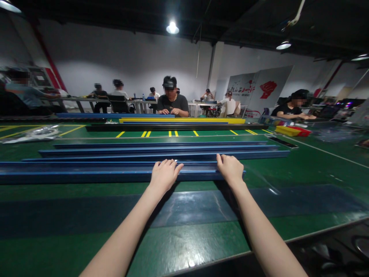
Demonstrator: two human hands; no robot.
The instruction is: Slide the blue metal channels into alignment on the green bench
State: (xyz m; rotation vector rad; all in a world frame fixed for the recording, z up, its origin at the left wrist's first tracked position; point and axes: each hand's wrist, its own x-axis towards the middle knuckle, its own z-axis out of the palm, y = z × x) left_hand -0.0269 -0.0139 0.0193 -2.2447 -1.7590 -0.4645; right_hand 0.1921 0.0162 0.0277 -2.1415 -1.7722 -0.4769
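A long blue channel rail lies across the green table in front of me and runs out of view on the left. My left hand rests over it, fingers bent across the channel and thumb pointing right. Close to the rail's right end, my right hand is curled over the edge, its fingertips inside the channel. A thin clear film seems to lie in the groove between the hands, but the fingers partly hide it. Right behind are several more blue rails, parallel to this one.
A flat translucent strip spans the green table nearer me. Farther back lie a black rail, a yellow rail, a phone, yellow and red trays, and plastic bags. A co-worker sits opposite.
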